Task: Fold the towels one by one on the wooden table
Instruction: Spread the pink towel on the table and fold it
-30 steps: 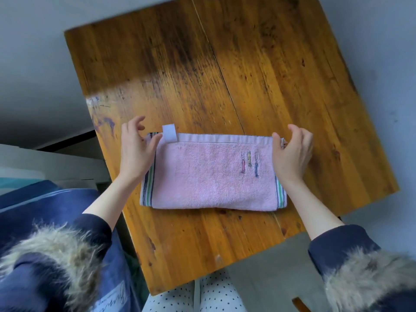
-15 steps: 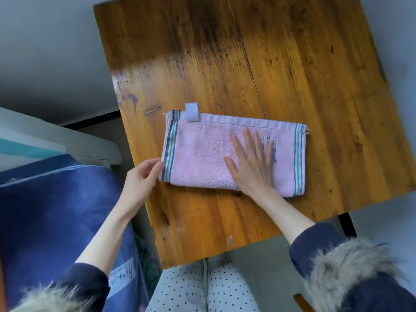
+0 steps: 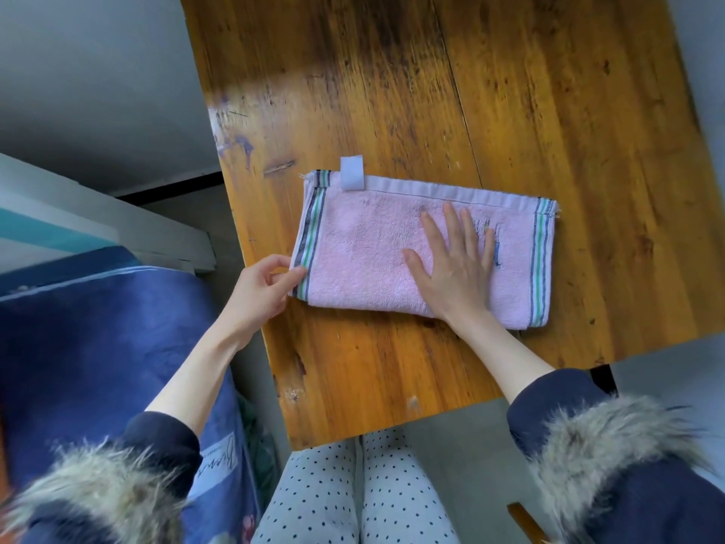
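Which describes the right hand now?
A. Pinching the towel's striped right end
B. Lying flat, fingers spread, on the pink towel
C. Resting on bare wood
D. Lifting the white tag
B: the right hand lies flat, fingers straight, on the pink towel.

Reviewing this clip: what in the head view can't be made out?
- Embroidery on the pink towel: mostly covered by the right hand.
- Left hand fingertips: tucked at the towel's striped end, so grip depth is unclear.
- Wooden table: far edge cut off by the frame.
- Other towels: none in view.
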A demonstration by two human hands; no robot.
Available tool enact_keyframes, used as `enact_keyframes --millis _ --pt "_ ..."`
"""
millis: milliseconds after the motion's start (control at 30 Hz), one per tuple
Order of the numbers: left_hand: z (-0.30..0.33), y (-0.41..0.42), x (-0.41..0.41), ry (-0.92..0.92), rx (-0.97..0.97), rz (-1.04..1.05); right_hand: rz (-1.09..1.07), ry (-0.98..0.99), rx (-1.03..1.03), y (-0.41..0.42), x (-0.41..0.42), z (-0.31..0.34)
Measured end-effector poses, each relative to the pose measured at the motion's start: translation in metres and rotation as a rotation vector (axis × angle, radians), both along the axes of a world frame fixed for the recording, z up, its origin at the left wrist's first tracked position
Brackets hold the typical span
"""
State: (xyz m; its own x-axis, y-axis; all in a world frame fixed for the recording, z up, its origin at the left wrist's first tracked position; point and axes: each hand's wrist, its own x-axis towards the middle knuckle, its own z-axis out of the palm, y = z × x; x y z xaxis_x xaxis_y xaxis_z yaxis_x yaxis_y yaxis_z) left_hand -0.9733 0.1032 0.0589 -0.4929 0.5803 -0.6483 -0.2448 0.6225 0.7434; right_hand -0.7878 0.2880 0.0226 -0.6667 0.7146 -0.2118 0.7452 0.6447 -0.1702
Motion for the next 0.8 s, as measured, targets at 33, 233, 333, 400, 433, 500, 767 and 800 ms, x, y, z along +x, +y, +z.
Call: enact_keyframes --millis 33,233,333,400,433,500,767,800 --pt "-0.001 -0.001 -0.001 0.035 -0.001 0.006 0.001 0.0 0.006 0.0 0.001 -0.002" --pt "-0.004 -0.002 0.001 0.24 -0.058 -0.135 -0.001 0.005 0.013 -0.001 0.002 -0.004" --pt "0.001 0.002 0.005 0.578 -0.117 -0.125 0.001 0.01 -0.004 -0.001 0.001 0.0" --pt "0.007 0.008 0.013 0.913 -0.086 -0.134 -0.01 0.042 0.008 -0.004 -0.001 0.006" --pt "0.009 0.012 0.021 1.029 -0.031 -0.192 -0.015 0.073 0.019 -0.007 -0.002 0.01" --pt "0.009 0.022 0.044 1.149 0.081 -0.405 -0.018 0.159 0.036 -0.018 -0.002 0.015" --pt "-0.034 0.034 0.067 1.097 -0.054 -0.929 0.114 0.024 0.023 -0.012 0.046 -0.001" --pt "-0.038 0.031 0.061 1.113 -0.065 -0.958 0.155 0.001 0.03 -0.005 0.052 -0.003"
